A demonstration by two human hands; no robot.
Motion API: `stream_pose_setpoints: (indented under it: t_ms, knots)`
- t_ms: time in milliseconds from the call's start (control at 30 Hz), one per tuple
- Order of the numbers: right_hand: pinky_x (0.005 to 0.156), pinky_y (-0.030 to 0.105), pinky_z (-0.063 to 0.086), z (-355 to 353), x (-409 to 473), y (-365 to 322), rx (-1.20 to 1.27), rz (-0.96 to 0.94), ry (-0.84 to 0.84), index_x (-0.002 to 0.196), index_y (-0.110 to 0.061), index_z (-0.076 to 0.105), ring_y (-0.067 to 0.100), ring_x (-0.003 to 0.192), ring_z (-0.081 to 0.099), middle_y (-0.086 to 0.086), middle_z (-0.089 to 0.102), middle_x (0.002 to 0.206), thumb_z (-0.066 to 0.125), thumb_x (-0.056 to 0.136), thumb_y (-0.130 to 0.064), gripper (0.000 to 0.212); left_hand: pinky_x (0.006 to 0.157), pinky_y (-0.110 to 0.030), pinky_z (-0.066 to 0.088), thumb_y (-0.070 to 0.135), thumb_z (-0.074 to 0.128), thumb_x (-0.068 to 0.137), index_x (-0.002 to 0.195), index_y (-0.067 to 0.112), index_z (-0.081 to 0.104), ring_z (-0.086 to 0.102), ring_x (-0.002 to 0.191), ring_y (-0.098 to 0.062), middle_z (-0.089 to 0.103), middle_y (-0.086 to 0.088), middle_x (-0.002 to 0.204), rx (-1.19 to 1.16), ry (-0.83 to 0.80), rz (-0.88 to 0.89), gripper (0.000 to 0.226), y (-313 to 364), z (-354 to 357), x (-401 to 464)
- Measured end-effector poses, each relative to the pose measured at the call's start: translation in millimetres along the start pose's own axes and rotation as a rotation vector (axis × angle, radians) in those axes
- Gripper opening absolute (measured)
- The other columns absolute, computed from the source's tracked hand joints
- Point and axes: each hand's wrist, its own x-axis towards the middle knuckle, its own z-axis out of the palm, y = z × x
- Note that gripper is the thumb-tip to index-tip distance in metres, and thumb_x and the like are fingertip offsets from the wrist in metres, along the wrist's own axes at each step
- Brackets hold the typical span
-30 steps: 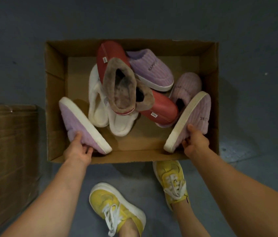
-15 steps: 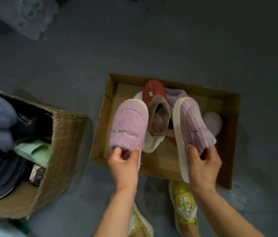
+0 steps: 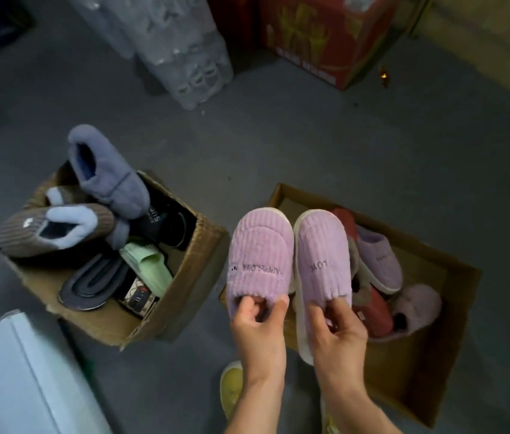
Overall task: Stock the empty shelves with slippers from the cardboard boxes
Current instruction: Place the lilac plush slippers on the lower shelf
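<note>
The left hand (image 3: 257,324) grasps the heel opening of 1 lilac slipper (image 3: 260,261), thumb and fingers pinching its rim. The right hand (image 3: 335,330) grasps the heel opening of the other lilac slipper (image 3: 322,261) the same way. Both slippers are held toes away from the person, soles down, side by side and touching along their inner edges, above the near-left corner of the open cardboard box (image 3: 419,364) on the floor (image 3: 278,145). Stitched lettering runs across each upper.

Inside that box lie a red slipper (image 3: 376,311), another lilac one (image 3: 379,261) and a pale pink fluffy one (image 3: 416,305), heaped against its right wall. A second cardboard box (image 3: 166,308) stands on the floor to the left, well apart, heaped with a grey-blue slipper (image 3: 109,177), a brown ribbed one (image 3: 53,230), a green slide (image 3: 147,267) and dark sandals (image 3: 91,283). A yellow shoe (image 3: 231,389) shows beneath the left forearm.
</note>
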Motion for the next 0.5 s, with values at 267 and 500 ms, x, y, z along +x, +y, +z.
stream_pose_setpoints:
  t_ms: [267, 500]
  knots:
    - [0.058, 0.035, 0.042, -9.7, -24.1, -22.1, -0.351, -0.143, -0.449, 0.078, -0.017, 0.048, 0.014, 0.062, 0.045, 0.001, 0.049, 0.067, 0.074, 0.076, -0.017, 0.026, 0.073, -0.035, 0.054, 0.004, 0.066, 0.088, 0.072, 0.008, 0.072, 0.067, 0.069, -0.016, 0.074, -0.007, 0.074, -0.189, 0.06, -0.217, 0.018, 20.3, -32.4, -53.9]
    - [0.076, 0.043, 0.054, -10.5, -52.2, -16.7, -0.78, -0.21, -0.654, 0.1, -0.025, 0.05, 0.022, 0.08, 0.06, -0.001, 0.062, 0.091, 0.07, 0.079, -0.024, 0.03, 0.083, -0.017, 0.053, 0.004, 0.065, 0.09, 0.097, 0.02, 0.072, 0.069, 0.083, 0.006, 0.075, 0.02, 0.083, -0.328, 0.077, -0.348, 0.018, 15.8, -69.5, -102.9]
